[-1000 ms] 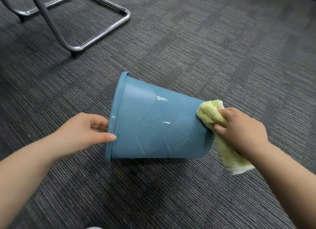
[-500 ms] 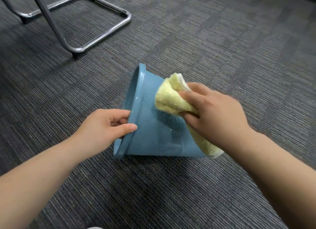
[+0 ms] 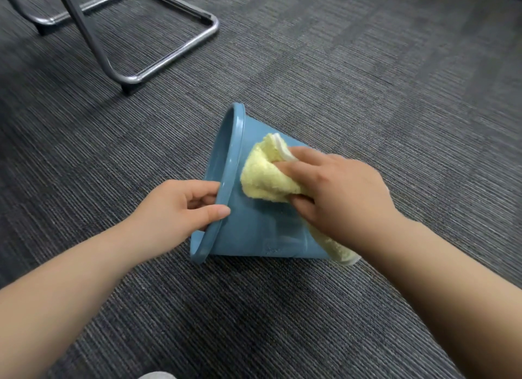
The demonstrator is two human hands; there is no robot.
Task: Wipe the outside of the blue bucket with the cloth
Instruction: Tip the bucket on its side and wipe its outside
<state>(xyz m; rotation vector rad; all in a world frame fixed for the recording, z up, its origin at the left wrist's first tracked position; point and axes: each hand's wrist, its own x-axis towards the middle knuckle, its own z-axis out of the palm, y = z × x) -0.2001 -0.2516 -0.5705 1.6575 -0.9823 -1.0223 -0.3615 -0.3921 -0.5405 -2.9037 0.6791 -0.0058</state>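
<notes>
Underfoot, a dark grey ribbed carpet (image 3: 367, 67) fills the whole view. At about eleven o'clock from the bucket, well apart from it, stands a bent chrome tube chair base (image 3: 158, 67) with a dark slanted leg rising from it. Nothing lies between that frame and the work area.

Near the centre, the blue plastic bucket (image 3: 254, 231) lies on its side on the carpet, its thick rim pointing toward nine o'clock and its narrower bottom toward three o'clock, hidden behind the right forearm.

The left hand (image 3: 175, 209) is curled partly closed around the rim at the bucket's near left edge, thumb lying on the outer face of the rim, fingers tucked inside the mouth. The right hand (image 3: 339, 192) is closed around a fluffy pale yellow cloth with a white edge (image 3: 262, 178), pressing it flat against the upper outer wall just beside the rim; a loose tail of the cloth hangs out below the wrist at about four o'clock, touching the bucket's lower edge.
</notes>
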